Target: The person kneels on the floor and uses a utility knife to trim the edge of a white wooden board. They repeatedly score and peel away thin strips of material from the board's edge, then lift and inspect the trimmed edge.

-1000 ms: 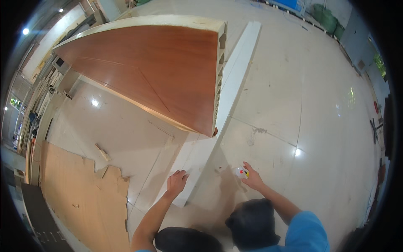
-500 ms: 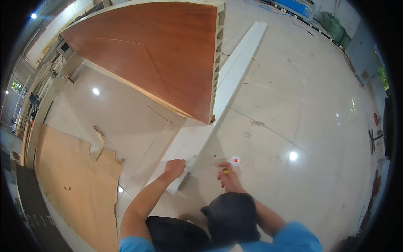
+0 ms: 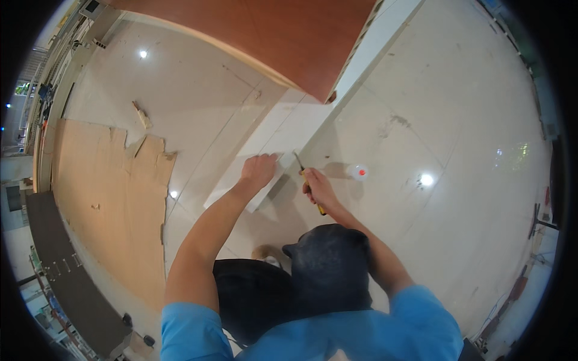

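A slim hand tool with a thin metal shaft and a yellow-and-black handle (image 3: 299,162) is in the person's right hand (image 3: 320,191), whose grip is clamped on the handle. The shaft points up and to the left, its tip by the right edge of a long white flat board (image 3: 295,118); whether it touches the board cannot be told. The left hand (image 3: 259,171) rests on the board near its close end, fingers bent; whether its grip is closed on anything small cannot be told.

The board lies aslant on a pale, glossy tiled floor (image 3: 385,240). Just to the right of the right hand, a small rounded whitish bottle with a red top (image 3: 359,172) stands on the floor, apart from the board. Farther out, a corner of a large reddish-brown panel with pale edges (image 3: 265,36) reaches over the board. On the left lie a tan sheet with a ragged edge (image 3: 108,192) and, just beyond it, a small pale scrap with a narrow brown end (image 3: 143,117). A long dark-grey slab (image 3: 66,240) borders the sheet at the far left.
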A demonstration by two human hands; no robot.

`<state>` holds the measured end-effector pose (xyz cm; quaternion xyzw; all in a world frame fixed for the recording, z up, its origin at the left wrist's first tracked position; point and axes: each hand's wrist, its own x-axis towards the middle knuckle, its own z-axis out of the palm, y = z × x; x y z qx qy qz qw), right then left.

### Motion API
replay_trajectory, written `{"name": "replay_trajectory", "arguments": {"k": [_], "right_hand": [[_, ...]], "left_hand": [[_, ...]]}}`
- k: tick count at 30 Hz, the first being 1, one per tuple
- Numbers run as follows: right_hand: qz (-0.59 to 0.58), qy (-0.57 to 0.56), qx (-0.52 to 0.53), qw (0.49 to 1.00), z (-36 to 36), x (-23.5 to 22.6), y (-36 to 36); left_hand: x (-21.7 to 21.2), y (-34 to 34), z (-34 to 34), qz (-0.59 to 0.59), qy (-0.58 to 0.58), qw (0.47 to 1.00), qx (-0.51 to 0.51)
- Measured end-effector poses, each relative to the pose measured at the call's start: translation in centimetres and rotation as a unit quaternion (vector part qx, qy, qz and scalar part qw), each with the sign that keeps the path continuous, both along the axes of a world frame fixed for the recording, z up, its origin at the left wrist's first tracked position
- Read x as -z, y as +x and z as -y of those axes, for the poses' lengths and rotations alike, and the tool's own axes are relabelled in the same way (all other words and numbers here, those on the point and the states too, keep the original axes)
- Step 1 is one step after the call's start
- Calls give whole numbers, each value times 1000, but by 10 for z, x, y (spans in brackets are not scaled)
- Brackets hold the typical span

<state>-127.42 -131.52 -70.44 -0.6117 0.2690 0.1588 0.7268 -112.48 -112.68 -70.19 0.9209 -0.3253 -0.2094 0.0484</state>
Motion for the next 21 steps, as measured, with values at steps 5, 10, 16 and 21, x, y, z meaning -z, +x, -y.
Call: {"name": "replay_trajectory", "arguments": {"k": [5, 10, 16, 21], "right_hand": [[10, 39, 13, 999, -8, 8, 4], [24, -29, 14, 999, -15, 4, 21], [38, -85, 11, 996, -19, 0, 40], [32, -135, -7, 990, -20, -1, 51]], "left_hand": [[-11, -5, 0, -7, -18, 1000, -13], [-14, -4, 1, 2, -24, 1000, -19], [-19, 15, 1, -65, -33, 995, -70], [-24, 10, 8, -52, -43, 995, -76]]}}
